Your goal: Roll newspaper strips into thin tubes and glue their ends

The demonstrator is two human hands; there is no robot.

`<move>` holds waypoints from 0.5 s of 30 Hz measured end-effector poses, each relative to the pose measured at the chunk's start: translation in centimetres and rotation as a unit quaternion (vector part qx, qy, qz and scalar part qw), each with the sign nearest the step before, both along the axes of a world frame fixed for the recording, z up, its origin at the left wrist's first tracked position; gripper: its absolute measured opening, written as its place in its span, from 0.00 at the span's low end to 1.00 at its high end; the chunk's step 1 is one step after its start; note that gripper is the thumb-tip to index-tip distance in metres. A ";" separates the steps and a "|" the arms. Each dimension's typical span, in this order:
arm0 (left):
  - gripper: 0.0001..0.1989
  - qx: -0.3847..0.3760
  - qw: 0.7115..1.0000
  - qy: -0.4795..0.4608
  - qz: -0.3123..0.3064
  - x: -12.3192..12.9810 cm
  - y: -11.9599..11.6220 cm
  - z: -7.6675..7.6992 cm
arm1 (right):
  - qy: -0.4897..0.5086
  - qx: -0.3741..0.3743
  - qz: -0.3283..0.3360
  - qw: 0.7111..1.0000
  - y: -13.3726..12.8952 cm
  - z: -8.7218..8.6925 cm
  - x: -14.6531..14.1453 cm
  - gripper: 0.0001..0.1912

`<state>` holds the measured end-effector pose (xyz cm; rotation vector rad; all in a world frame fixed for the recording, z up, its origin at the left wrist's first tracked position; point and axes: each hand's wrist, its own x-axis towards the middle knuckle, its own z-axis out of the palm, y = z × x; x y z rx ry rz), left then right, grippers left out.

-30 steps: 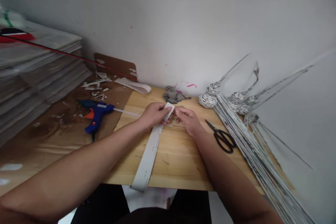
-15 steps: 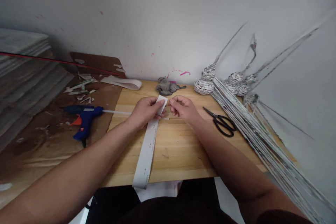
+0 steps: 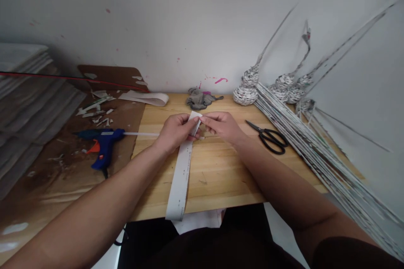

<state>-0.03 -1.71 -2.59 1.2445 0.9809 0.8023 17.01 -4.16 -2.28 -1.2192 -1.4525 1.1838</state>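
A long white paper strip (image 3: 180,180) runs from my hands down over the front edge of the wooden board (image 3: 221,180). My left hand (image 3: 177,130) is closed on the strip near its upper end, thumb on top. My right hand (image 3: 222,126) has its thumb and forefinger pinched at the right edge of that same end, touching the paper. The left fingertips lie partly behind the strip. A thin white stick (image 3: 142,134) reaches from the blue glue gun (image 3: 107,145) to my left hand.
Black scissors (image 3: 271,138) lie right of my right hand. Long paper rods (image 3: 296,147) and woven paper figures (image 3: 245,94) stand or lie further right. A grey cloth (image 3: 198,100) is behind my hands. Paper scraps (image 3: 94,107) and stacked sheets (image 3: 22,105) are left.
My right hand has moved left and its fingertips now meet the end of the strip. My left hand keeps its hold. The whole view has shifted slightly.
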 end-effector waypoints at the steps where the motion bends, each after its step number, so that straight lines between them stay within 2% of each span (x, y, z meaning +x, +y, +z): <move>1: 0.16 0.001 1.000 -0.001 0.000 0.0 0.0 0.0 | 0.002 -0.002 0.001 1.000 0.0 -0.1 0.0 0.20; 15: 0.14 0.008 1.000 0.008 -0.012 0.0 -0.2 0.2 | 0.061 -0.024 -0.009 0.998 0.4 -0.9 -0.2 0.17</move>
